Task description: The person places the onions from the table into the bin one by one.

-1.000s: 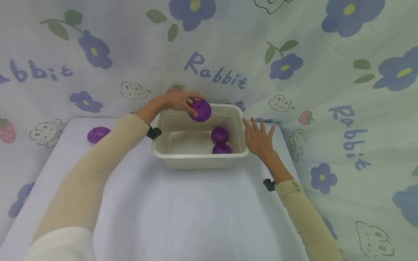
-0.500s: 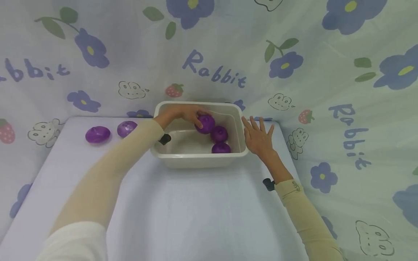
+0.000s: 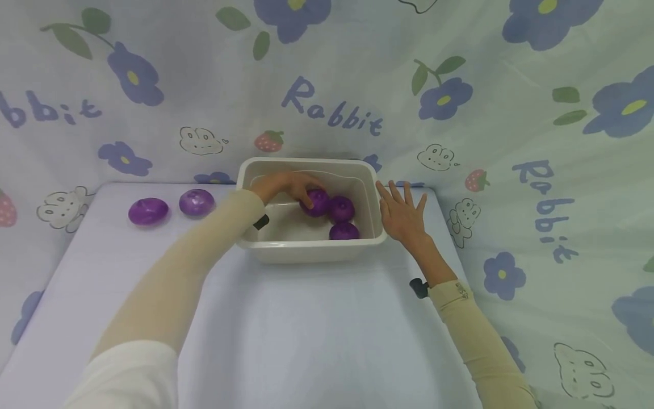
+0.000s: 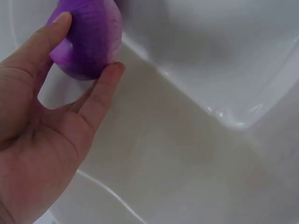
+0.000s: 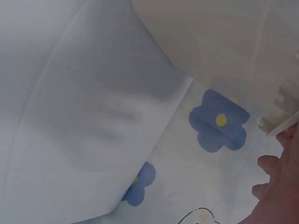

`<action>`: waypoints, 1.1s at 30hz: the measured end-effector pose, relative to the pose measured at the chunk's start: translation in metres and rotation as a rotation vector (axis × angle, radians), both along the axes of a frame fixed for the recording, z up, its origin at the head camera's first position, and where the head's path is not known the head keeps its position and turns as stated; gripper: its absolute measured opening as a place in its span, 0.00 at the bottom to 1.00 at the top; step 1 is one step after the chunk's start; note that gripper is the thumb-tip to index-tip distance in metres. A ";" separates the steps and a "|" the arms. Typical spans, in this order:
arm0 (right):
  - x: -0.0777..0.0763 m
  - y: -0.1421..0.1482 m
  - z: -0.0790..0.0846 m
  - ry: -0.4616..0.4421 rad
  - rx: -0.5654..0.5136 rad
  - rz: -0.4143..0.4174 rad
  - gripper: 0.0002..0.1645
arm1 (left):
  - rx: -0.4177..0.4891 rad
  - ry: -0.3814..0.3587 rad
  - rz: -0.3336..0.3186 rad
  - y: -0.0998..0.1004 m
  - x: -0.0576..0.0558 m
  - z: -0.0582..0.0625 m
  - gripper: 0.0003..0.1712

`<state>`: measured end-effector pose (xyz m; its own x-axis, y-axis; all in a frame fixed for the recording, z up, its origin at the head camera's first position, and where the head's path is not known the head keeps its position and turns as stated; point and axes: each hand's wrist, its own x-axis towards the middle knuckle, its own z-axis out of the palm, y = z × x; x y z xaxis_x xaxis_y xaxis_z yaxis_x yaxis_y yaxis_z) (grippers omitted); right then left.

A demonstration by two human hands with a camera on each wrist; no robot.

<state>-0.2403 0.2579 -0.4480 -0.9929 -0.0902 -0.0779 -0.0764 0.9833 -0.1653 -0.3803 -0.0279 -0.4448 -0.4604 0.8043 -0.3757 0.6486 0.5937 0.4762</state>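
Observation:
Inside the cream plastic bin (image 3: 306, 253), my left hand (image 3: 292, 186) holds a purple onion (image 3: 318, 203) between thumb and fingers. The left wrist view shows the thumb on one side of this onion (image 4: 88, 39) and fingertips along its lower edge, low in the bin. Two more onions lie at the bin's right end: one (image 3: 341, 209) right beside the held one, the other (image 3: 344, 231) against the front wall. At the bin's right rim my right hand (image 3: 402, 217) has its fingers straight and spread, fingertips close to the rim.
On the white table (image 3: 317, 329), left of the bin, lie a glossy purple onion (image 3: 149, 212) and a paler one (image 3: 196, 203). Behind and to the right hangs a flower-printed curtain (image 3: 337, 62), close to the table's edges.
My left hand has gone down into the bin with the onion, beside the other two there. The left arm has shifted right, uncovering the paler onion on the table. The right hand stays put.

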 end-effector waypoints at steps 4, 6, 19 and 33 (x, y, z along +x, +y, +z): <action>0.000 -0.001 0.001 0.000 -0.006 0.002 0.33 | -0.057 -0.104 0.099 0.000 0.003 -0.004 0.39; 0.000 -0.002 0.001 0.001 -0.014 0.004 0.33 | -0.077 -0.201 0.184 -0.001 0.005 -0.006 0.40; -0.001 -0.003 0.001 0.022 -0.009 0.012 0.32 | -0.116 -0.354 0.341 -0.001 0.009 -0.020 0.42; -0.001 0.001 0.000 0.007 -0.014 0.001 0.33 | -0.079 -0.333 0.319 0.002 0.007 -0.029 0.43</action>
